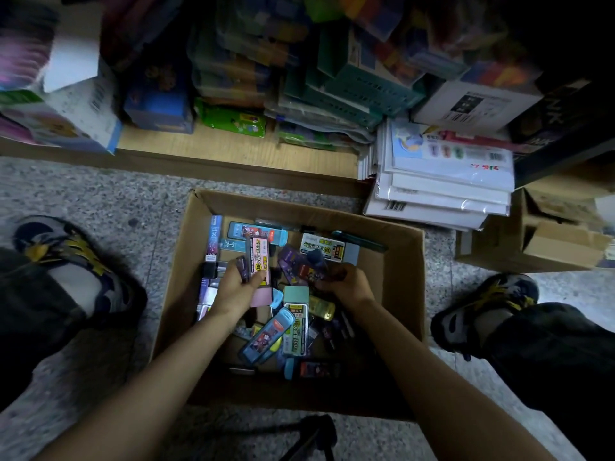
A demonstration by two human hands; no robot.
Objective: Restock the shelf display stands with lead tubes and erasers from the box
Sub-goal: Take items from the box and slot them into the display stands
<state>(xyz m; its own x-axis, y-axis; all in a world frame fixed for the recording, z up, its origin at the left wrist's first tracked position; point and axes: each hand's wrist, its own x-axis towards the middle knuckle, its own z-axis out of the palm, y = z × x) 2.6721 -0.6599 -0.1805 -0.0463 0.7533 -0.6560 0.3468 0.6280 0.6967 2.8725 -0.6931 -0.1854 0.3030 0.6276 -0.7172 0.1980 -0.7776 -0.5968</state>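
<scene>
While loose cases (296, 322) are lying beneath both hands in the cardboard box (404, 294), the left hand (237, 289) is gripping a pink lead tube case (259, 257) and the right hand (349, 283) is clutching purple cases (294, 265), probably light, stiff, slick, best pinched across long edges.

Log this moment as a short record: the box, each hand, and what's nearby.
container: open cardboard box on the speckled floor
contents: loose small packs, mixed colours
left hand: grips a pink pack
right hand: grips a purple pack
behind: low wooden shelf
to the right: stack of white packs
</scene>
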